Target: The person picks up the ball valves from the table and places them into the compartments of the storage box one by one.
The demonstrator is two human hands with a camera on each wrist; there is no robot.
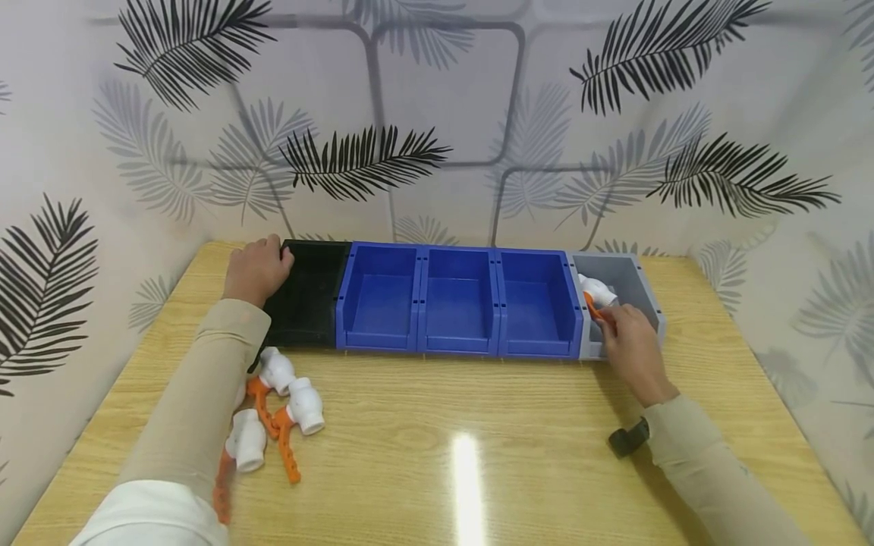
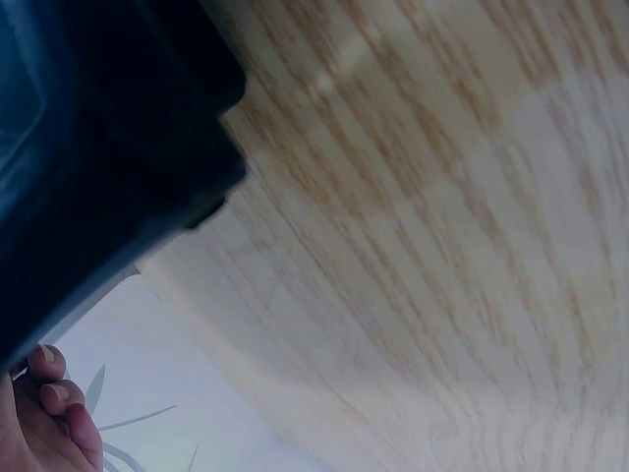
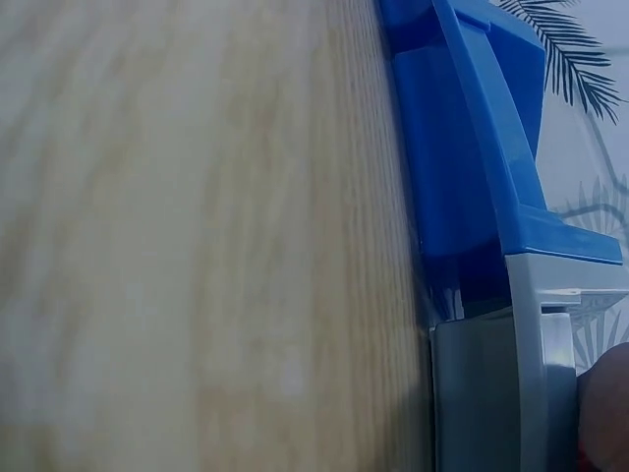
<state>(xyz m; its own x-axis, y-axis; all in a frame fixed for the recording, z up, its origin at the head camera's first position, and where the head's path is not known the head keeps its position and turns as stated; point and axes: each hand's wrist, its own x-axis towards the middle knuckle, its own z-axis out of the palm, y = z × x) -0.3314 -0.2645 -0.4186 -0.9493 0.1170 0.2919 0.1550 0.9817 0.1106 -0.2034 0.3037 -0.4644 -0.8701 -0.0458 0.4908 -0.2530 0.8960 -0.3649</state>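
Note:
My left hand [image 1: 258, 269] grips the left rim of a black bin [image 1: 310, 303]; in the left wrist view its curled fingertips [image 2: 61, 395] show beside the bin's dark wall. At the other end of the row, my right hand [image 1: 633, 350] reaches into a grey bin [image 1: 652, 292]. There it pinches the orange handle of a white plastic ball valve [image 1: 598, 290]. Part of the handle is hidden by the fingers. In the right wrist view, only a bit of that hand [image 3: 604, 408] appears past the bin's front edge.
Three blue bins [image 1: 456, 303] stand joined between the black and grey ones. Several white ball valves [image 1: 306, 406] with orange handles lie on the wooden table [image 1: 532, 447] at the left, some partly behind the left sleeve. A patterned wall [image 1: 437, 205] rises behind the bins.

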